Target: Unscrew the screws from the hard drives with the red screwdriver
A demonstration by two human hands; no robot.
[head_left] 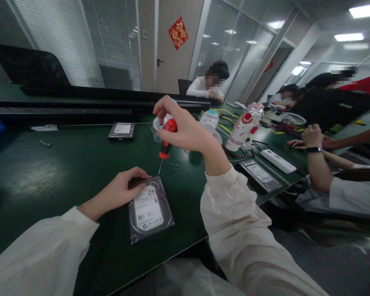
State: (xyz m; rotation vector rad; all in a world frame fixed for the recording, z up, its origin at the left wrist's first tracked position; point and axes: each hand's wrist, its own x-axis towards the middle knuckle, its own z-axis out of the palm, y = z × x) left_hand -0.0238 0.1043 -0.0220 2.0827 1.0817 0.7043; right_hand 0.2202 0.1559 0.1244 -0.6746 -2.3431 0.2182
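Observation:
A hard drive (150,210) with a white label lies flat on the dark green table (64,172) in front of me. My left hand (120,191) rests on its far left corner, fingers curled over the edge, holding it down. My right hand (185,125) is closed round the top of a red-handled screwdriver (166,142), held upright. The screwdriver's thin tip meets the drive's far corner. A few small screws (172,164) lie loose on the table just beyond the drive.
A second hard drive (121,130) lies farther back, a third (260,174) to the right beside a white remote-like box (278,161). Plastic bottles (245,127) and cables stand past my right hand. A co-worker's arms (316,156) reach in at right; other people sit beyond.

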